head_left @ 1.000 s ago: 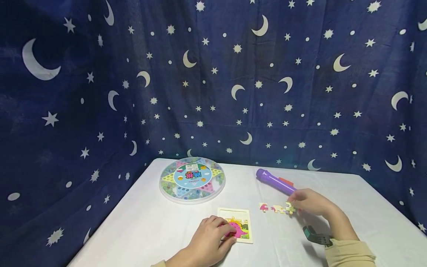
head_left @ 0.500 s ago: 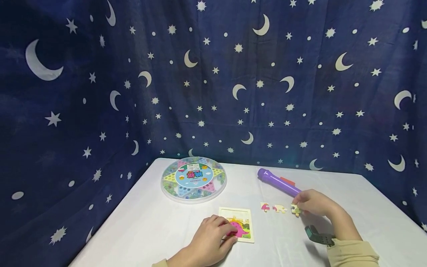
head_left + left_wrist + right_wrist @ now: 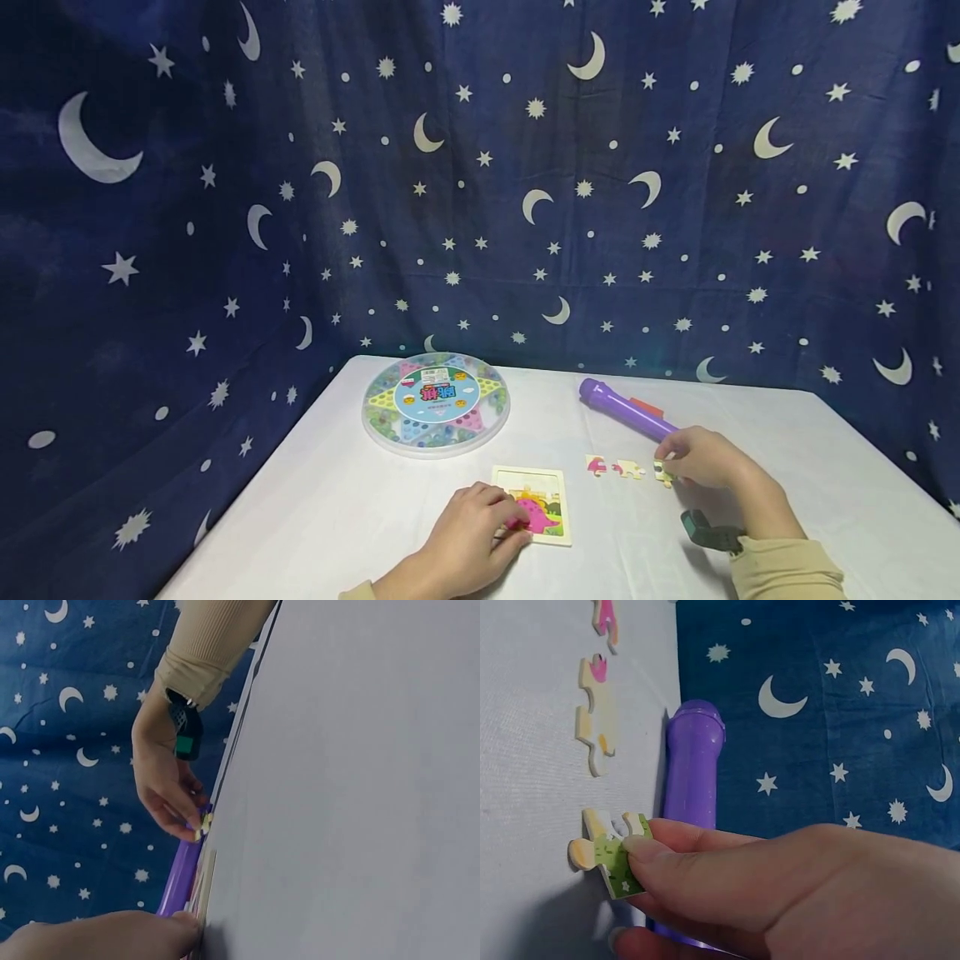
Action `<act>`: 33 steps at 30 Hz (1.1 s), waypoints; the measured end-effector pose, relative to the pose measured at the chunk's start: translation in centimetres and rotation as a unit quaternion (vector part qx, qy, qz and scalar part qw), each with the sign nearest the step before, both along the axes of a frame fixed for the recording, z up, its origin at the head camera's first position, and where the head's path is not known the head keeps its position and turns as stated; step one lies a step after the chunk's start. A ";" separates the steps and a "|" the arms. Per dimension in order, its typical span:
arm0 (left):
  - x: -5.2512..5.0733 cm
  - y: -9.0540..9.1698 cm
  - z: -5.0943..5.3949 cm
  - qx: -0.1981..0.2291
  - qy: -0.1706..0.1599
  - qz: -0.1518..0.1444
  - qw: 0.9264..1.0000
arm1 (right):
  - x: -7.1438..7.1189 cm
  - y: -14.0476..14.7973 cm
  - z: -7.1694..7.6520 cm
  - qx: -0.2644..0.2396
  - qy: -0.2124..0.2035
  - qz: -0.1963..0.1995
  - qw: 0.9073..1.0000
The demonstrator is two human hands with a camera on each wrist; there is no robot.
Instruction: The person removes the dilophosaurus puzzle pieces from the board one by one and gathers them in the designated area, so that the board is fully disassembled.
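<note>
A small jigsaw board (image 3: 562, 500) with a pale frame and a pink dinosaur picture lies on the white table. My left hand (image 3: 472, 533) rests on its left side, fingers bent over the picture and thumb near the lower edge; this covers part of the board. To the right, my right hand (image 3: 708, 458) pinches a green and yellow jigsaw piece (image 3: 619, 859) between thumb and fingers, tilted just off the table. Two loose pieces lie left of that hand: a pink one (image 3: 596, 466) and a mostly cream one (image 3: 630, 469).
Behind the right hand lies a purple toy microphone (image 3: 622, 410) with a red part beside it. A round Chinese checkers box (image 3: 435, 450) with marbles stands at the back left. A dark blue curtain (image 3: 480, 208) with moons and stars hangs behind the white table (image 3: 315, 517).
The right hand has shifted slightly right with the green and yellow piece, away from the cream piece, and the held piece has turned. The left hand stays on the board.
</note>
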State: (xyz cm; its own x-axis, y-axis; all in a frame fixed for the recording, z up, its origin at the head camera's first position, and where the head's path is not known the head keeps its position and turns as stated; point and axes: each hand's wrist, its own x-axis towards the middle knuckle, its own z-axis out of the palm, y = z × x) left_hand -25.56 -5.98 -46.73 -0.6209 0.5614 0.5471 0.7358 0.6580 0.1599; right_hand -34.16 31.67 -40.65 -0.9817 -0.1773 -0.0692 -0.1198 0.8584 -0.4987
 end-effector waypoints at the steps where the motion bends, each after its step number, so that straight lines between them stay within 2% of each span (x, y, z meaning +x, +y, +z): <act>1: -0.1 -0.1 0.1 0.000 -0.001 0.000 1.000 | 0.0 0.0 0.0 0.002 0.002 0.003 1.000; 5: -0.3 -0.6 0.4 -0.007 0.002 -0.008 1.000 | -0.2 -0.2 0.0 0.008 0.004 0.002 1.000; 9: -0.5 -1.5 0.6 -0.016 0.007 -0.034 0.999 | -0.3 -0.4 0.0 0.010 0.002 -0.004 1.000; 14: -0.6 -2.6 0.9 -0.015 -0.013 -0.060 0.998 | -0.2 -0.7 0.2 0.007 0.005 -0.004 1.000; 19: -0.8 -2.7 0.9 0.001 -0.035 -0.058 0.998 | -0.2 -1.0 0.6 0.013 0.021 0.000 1.000; 22: -0.9 -2.7 0.8 0.022 -0.057 -0.038 0.997 | -0.3 -1.4 0.7 0.008 0.024 -0.001 1.000; 26: -1.2 -2.7 0.6 0.050 -0.090 0.027 0.994 | -0.4 -2.2 0.7 -0.011 0.052 0.004 0.999; 30: -1.6 -2.7 0.5 0.028 -0.102 0.089 0.990 | -0.3 -3.2 0.8 -0.031 0.114 0.027 0.993; 33: -1.8 -2.6 0.4 0.001 -0.130 0.100 0.986 | -0.3 -4.3 1.1 -0.042 0.144 0.043 0.988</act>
